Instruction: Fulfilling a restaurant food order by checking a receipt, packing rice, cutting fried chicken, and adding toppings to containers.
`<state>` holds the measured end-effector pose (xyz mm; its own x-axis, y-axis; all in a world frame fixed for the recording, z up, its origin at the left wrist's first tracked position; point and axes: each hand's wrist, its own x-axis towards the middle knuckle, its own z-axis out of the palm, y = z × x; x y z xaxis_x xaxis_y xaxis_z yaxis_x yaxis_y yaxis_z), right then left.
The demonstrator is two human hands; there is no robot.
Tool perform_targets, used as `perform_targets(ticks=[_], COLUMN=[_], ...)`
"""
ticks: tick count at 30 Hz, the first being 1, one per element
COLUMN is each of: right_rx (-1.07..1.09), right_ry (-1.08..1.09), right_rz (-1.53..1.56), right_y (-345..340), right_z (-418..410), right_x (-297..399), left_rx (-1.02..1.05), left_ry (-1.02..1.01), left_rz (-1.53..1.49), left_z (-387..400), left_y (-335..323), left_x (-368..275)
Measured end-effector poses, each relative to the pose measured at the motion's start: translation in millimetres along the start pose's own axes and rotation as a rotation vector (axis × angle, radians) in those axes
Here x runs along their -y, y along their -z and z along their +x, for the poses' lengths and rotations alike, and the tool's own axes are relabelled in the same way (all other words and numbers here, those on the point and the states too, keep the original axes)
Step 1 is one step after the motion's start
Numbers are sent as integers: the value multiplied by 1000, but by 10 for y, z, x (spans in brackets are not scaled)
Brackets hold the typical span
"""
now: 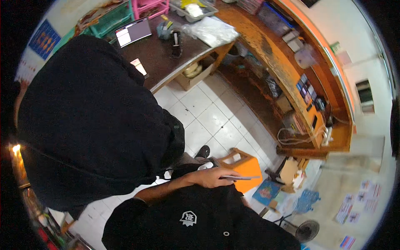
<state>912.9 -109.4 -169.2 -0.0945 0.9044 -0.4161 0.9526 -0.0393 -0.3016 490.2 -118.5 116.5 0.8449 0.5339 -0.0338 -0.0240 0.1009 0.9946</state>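
My left hand (215, 177) is in front of my black shirt, closed on a thin flat object (247, 178). That object is seen nearly edge-on, so I cannot tell whether it is a phone or a card. An orange plastic stool (247, 165) stands just beyond the hand. My right hand is out of view. Close on my left is a person in a black hooded top (90, 115). A lit phone (139, 67) shows beside this person, at the edge of a dark desk (165, 67).
On the desk are a laptop (133, 32), a container (164, 30), a grey tray (193, 14) and clear plastic bags (212, 29). A worn wooden counter (265, 53) runs along the right. Near its end lie a cardboard box (289, 170), a water bottle (307, 201) and a fan (307, 230).
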Motion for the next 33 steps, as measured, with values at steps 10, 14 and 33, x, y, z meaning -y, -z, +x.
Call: perform_targets(ticks=[10,14,33], right_rx=[19,253,1250], right_ry=[-52,135,792], right_rz=[717,734,-518], right_y=[1180,955,1102], right_z=[2769,3001,3932], right_x=[1078,2083,5120], left_rx=[-383,-537,-1536], left_ry=[61,87,-24], left_rz=[-36,4,-244], left_z=[96,-31,-196], left_y=[431,604,1899], left_x=[-200,-315,-724])
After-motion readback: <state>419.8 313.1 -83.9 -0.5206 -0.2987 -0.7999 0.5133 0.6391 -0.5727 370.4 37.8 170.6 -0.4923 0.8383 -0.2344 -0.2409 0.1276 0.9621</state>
